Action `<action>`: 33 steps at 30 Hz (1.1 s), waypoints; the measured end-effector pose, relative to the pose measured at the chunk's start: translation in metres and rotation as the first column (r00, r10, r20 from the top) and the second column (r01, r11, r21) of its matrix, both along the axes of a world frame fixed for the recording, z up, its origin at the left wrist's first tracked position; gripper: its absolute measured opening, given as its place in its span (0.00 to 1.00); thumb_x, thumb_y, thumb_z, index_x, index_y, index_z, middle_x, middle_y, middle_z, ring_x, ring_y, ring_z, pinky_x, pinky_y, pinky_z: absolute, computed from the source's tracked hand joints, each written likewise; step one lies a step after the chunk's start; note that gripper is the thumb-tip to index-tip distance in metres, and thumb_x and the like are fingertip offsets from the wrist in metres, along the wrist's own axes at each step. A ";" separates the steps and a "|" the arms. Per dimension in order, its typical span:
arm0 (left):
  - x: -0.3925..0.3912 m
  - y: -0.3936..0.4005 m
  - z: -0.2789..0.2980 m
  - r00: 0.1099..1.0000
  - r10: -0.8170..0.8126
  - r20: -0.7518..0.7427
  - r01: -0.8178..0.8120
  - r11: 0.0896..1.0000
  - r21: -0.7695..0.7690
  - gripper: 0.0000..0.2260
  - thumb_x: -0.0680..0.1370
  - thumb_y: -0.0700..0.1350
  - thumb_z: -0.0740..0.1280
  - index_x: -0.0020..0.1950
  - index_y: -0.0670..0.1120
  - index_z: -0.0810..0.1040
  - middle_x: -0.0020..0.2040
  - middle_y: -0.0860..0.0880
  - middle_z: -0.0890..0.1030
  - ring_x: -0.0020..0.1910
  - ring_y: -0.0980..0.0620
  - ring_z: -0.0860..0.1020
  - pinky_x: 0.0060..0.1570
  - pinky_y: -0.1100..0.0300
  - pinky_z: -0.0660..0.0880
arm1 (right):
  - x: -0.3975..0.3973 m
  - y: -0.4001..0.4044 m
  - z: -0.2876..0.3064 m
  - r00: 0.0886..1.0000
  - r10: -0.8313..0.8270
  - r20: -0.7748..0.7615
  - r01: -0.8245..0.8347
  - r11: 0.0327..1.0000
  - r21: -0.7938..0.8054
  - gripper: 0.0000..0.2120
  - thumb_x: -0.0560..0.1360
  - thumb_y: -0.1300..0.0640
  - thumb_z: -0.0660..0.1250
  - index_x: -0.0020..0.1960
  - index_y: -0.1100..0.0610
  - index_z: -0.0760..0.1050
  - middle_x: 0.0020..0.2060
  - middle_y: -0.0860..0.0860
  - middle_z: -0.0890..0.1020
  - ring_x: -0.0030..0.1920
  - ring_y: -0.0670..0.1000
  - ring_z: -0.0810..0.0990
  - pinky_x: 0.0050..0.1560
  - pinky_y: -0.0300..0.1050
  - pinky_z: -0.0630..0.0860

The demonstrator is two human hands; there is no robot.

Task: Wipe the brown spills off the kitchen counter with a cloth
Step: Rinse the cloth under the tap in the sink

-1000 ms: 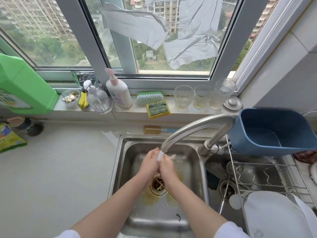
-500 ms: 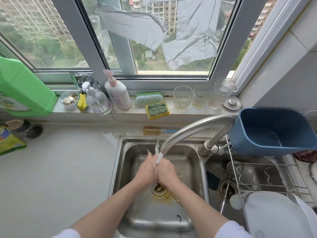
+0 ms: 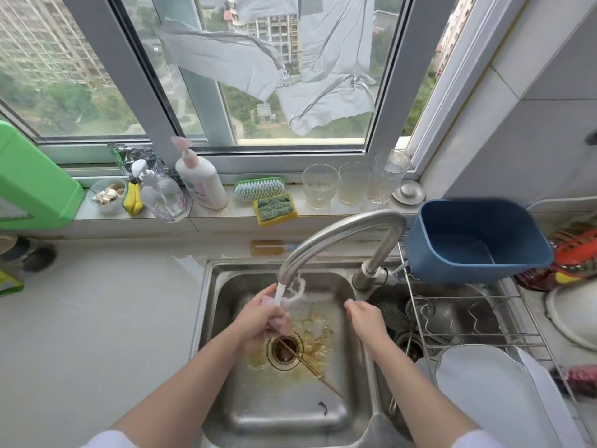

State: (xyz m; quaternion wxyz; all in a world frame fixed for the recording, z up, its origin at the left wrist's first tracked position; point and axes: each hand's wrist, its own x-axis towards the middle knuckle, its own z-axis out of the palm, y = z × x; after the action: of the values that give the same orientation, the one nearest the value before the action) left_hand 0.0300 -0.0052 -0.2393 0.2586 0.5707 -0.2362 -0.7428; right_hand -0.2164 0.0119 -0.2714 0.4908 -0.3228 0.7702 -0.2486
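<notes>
Both hands are over the left basin of the steel sink (image 3: 223,383). My left hand (image 3: 255,318) is under the water running from the curved faucet (image 3: 339,231) and grips a small pale pink wad, apparently the cloth (image 3: 277,321), mostly hidden in the fingers. My right hand (image 3: 365,315) is apart from it, near the faucet base, and holds nothing. Brown residue (image 3: 313,344) lies around the drain, with a thin stick (image 3: 316,373) lying across it. The pale counter (image 3: 97,318) stretches to the left, with a wet patch (image 3: 190,263) by the sink's corner.
The sill holds a green jug (image 3: 29,185), soap bottles (image 3: 200,179), a brush (image 3: 258,187), a sponge (image 3: 274,208) and three glasses (image 3: 352,182). A blue tub (image 3: 475,240) and a wire rack (image 3: 468,318) with a white plate (image 3: 500,399) crowd the right basin.
The hands were pressed together under the water. My right hand has pulled away to the right; my left hand stays under the stream with the wad.
</notes>
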 end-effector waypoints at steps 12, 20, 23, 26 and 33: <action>-0.027 -0.010 0.034 0.986 0.073 0.149 -0.063 0.996 -0.067 0.14 0.83 0.48 0.57 0.46 0.41 0.76 0.29 0.45 0.74 0.29 0.48 0.71 0.32 0.56 0.67 | -0.064 -0.039 0.022 0.927 -0.366 0.084 0.373 0.923 -0.100 0.28 0.73 0.52 0.66 0.72 0.58 0.67 0.62 0.55 0.77 0.57 0.54 0.76 0.59 0.48 0.71; -0.011 0.001 0.045 1.000 -0.001 0.031 0.007 0.985 -0.172 0.13 0.82 0.41 0.62 0.38 0.45 0.79 0.34 0.42 0.75 0.31 0.48 0.72 0.30 0.60 0.68 | -0.057 -0.045 0.021 0.925 -0.373 0.068 0.378 0.902 -0.210 0.25 0.77 0.65 0.63 0.73 0.56 0.65 0.59 0.54 0.77 0.56 0.53 0.73 0.58 0.46 0.67; -0.009 0.005 0.045 0.997 0.070 0.038 -0.063 0.985 -0.158 0.07 0.83 0.42 0.62 0.48 0.43 0.78 0.36 0.42 0.77 0.29 0.52 0.74 0.31 0.60 0.68 | -0.051 -0.045 0.022 0.930 -0.364 0.046 0.366 0.907 -0.211 0.23 0.78 0.64 0.62 0.72 0.56 0.65 0.62 0.56 0.77 0.58 0.55 0.74 0.59 0.48 0.68; -0.011 0.009 0.050 0.999 0.037 0.010 -0.035 0.983 -0.179 0.12 0.84 0.43 0.60 0.44 0.42 0.77 0.31 0.44 0.76 0.25 0.53 0.71 0.34 0.58 0.67 | -0.045 -0.044 0.033 0.953 -0.302 -0.005 0.293 0.930 -0.223 0.25 0.79 0.62 0.61 0.74 0.55 0.64 0.66 0.53 0.73 0.64 0.56 0.71 0.64 0.49 0.67; -0.024 0.015 0.034 0.986 0.134 0.098 -0.119 0.982 -0.146 0.08 0.86 0.44 0.55 0.60 0.45 0.72 0.30 0.45 0.76 0.27 0.52 0.71 0.32 0.57 0.69 | 0.026 0.008 0.029 0.965 -0.230 0.125 0.230 0.973 0.009 0.25 0.81 0.42 0.54 0.72 0.57 0.64 0.64 0.57 0.74 0.61 0.59 0.74 0.61 0.54 0.72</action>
State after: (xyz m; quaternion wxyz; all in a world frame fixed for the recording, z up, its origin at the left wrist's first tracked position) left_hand 0.0060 0.0102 -0.2050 0.3318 0.6040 -0.2643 -0.6747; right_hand -0.1900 0.0202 -0.2426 0.5052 -0.2163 0.7693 -0.3259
